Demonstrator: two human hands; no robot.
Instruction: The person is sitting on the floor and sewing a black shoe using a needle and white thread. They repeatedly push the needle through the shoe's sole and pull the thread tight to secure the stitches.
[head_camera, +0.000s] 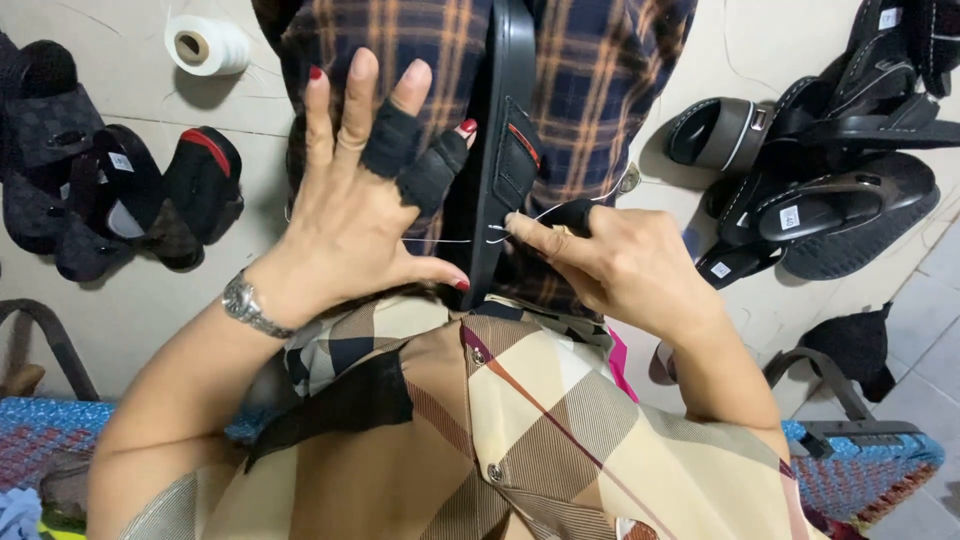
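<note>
Stitching of black sandal under way, seam unfinished

Stitching is what we record here: the black moulded sandal with a red-trimmed strap stands on edge between the person's knees, sole turned to the camera, over the dark blue and orange plaid trousers. We find the left hand pressed against the sandal's side, fingers spread wide, two of them wrapped in black fabric guards, gripping nothing. The right hand has its fingertips pinched shut on a thin white thread; whether a needle sits between them, we cannot tell. The thread runs taut across the sandal's edge, so we judge one stitch in progress; how much of the seam is sewn is hidden from us. A white thread spool lies on the floor, with further dark sandals heaped to the right
</note>
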